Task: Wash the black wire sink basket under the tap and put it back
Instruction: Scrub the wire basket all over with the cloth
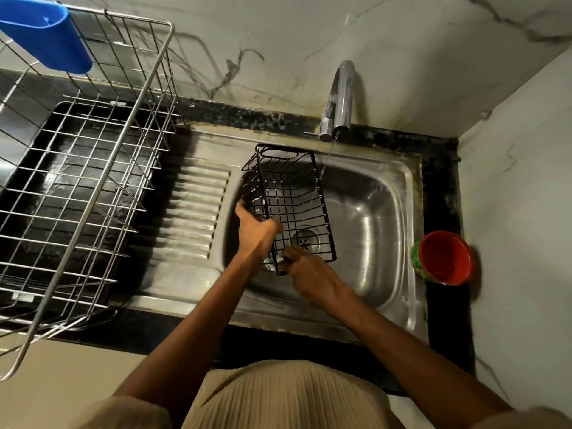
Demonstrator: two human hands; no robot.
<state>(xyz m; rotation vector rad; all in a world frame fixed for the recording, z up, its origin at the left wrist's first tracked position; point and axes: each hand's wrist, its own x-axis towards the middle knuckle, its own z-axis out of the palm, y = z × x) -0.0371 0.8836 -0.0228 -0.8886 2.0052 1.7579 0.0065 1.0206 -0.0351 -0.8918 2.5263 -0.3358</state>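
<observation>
One black wire sink basket [288, 205] is held over the steel sink [377, 212], tilted so that its open mouth faces up toward the viewer. It is a long box of thin black wires, with a grid base, through which the round drain [306, 241] shows. A thin stream of water [328, 156] falls from the chrome tap [339, 100], behind the sink, and meets the basket's far right rim.

Both hands hold the basket at its near end. The left hand [257, 232] has its grip wrapped on the near left edge, thumb lifted toward the wires and blurred. The right hand [309, 274] has its grip clamped on the near bottom corner, fingers curled around the wire.

The sink is dull stainless steel with a ribbed draining board [192, 209] to its left. It sits in a black speckled surface [439, 168], stained where it joins the wall. White marble-look tiles with grey veins [278, 41] cover the wall behind the sink and the wall to its right.

Left of the sink, a large steel wire dish rack [93, 168] stands on the surface over a black tray, with a blue plastic holder [49, 38] hooked on its far rim. Right of the sink, a green cup with a red inside [445, 258] stands on the surface against the wall. A beige ribbed garment [284, 397] fills the bottom edge.
</observation>
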